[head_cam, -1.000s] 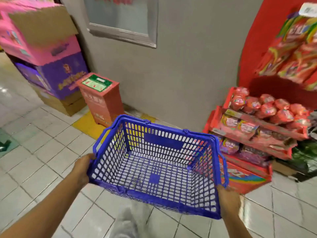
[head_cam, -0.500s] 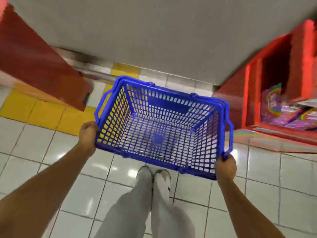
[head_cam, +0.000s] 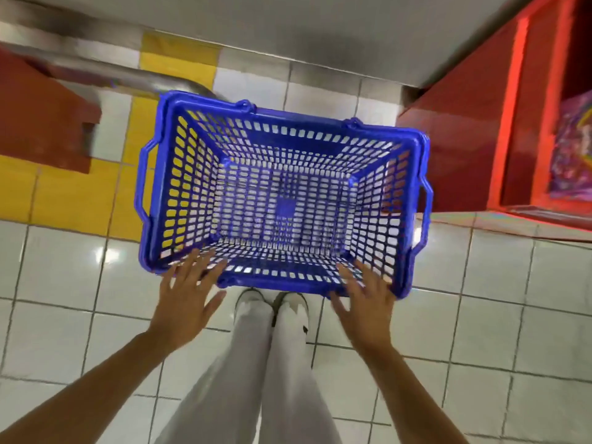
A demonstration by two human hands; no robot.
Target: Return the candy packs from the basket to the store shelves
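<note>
I look down on a blue plastic lattice shopping basket (head_cam: 282, 200) on the white tiled floor (head_cam: 499, 315), nothing inside. My left hand (head_cam: 184, 302) and right hand (head_cam: 365, 302) spread wide, fingertips over its near rim, gripping nothing. A red display shelf (head_cam: 480, 129) stands right.

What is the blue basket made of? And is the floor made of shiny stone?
The blue basket looks like moulded plastic: one even colour, a grid of small holes in its walls and bottom, thick smooth rims. The floor looks like glazed ceramic tile, white and yellow squares with thin grout lines and bright light glints. It might be polished stone, but tile seems likelier.
</note>
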